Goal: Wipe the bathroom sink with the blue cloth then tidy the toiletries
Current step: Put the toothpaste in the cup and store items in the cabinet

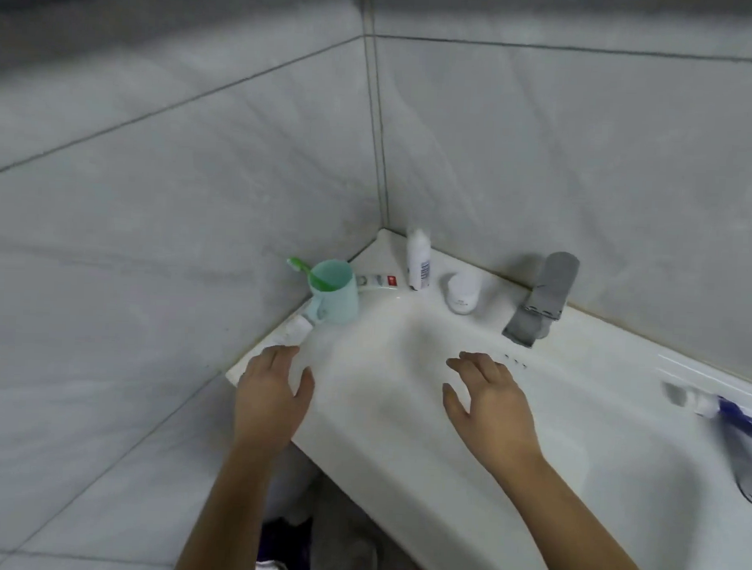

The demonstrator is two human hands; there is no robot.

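Note:
A white sink fills the lower right. On its left rim stands a mint-green cup with a green toothbrush in it. A toothpaste tube lies behind the cup, and a white tube lies in front of it. A white bottle stands in the corner, with a small white jar to its right. My left hand hovers over the left rim with fingers spread, holding nothing. My right hand is spread over the basin, also holding nothing. Something blue and white lies at the right edge, blurred.
A grey faucet rises at the back of the sink. Grey tiled walls meet in the corner behind the toiletries. Dark and white items lie on the floor below the sink's front edge.

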